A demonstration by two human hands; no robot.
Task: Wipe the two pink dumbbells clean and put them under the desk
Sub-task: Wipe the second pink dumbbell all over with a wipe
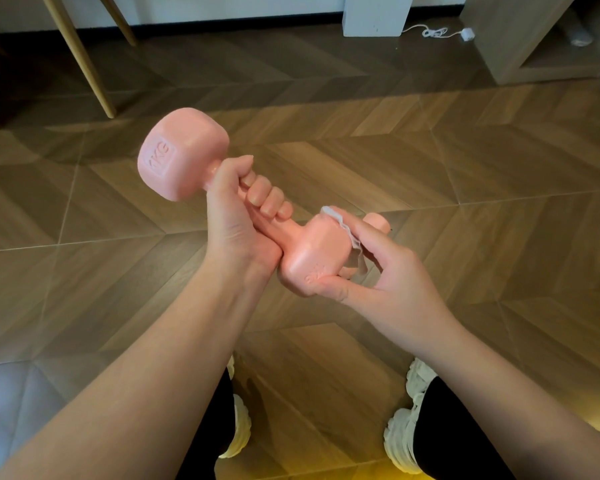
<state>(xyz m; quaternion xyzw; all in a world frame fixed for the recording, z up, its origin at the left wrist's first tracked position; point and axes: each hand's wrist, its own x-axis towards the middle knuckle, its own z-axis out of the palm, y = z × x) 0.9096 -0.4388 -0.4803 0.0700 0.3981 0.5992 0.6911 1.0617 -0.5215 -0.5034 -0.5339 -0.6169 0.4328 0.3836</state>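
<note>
You are standing over a wooden floor (465, 168), with slanted wooden legs (80, 60) beyond your left hand (236, 216), a white cable (433, 32) far beyond your right hand (392, 275), and a pink piece (377, 221) peeking out, mostly hidden, just behind your right fingers. Your left hand is gripping the handle of the pink dumbbell (184, 154), one head sticking out above your thumb. Your right hand is curling round the other head, pinching a white wipe (352, 242) against it.
</note>
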